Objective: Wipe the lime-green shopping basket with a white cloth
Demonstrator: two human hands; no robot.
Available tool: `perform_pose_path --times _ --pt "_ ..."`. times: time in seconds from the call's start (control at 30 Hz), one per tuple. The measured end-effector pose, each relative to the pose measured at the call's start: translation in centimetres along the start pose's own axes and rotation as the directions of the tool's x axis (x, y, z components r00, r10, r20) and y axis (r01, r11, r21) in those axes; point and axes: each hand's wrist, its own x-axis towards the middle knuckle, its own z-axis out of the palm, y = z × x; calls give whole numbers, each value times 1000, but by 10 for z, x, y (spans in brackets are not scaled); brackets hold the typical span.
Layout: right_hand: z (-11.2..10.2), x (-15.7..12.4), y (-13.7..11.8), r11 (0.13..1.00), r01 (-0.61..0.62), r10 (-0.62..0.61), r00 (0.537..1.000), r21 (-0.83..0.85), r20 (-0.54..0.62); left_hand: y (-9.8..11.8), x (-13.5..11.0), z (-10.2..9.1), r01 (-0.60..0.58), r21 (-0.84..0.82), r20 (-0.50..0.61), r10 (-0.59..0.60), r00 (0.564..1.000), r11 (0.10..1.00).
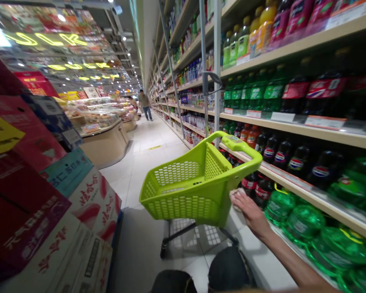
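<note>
Right of centre, we find the right hand (pixel 250 210) half-curled over a cloth (pixel 237 190), presumably bunched for control, beside the green cart (pixel 222 205).

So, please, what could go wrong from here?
The green cart stands on wheels, so it may roll if the right hand, holding a pale cloth, pushes against it. The forearm is also near the green bottles and might knock one.

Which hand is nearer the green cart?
Right, going by this view: the right hand, holding a pale cloth, is beside the cart at its handle end; the left hand isn't visible.
</note>
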Motion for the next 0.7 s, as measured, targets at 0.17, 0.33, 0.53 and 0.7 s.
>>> perform_pose_path --times 0.17,0.33,0.53,0.7 --pt "-34 66 18 971 -213 162 919 -107 -359 -21 6 -40 168 377 -224 -86 971 911" --pt "3 49 12 992 -97 81 980 -84 -182 -83 8 -82 395 783 -326 -224 919 480" --pt "18 6 -15 999 32 -33 999 15 25 -106 -9 -83 288 863 -219 -207 954 415" --pt "-18 74 11 991 -128 104 934 -48 -342 -107 -8 -81 305 846 -239 -201 950 437"
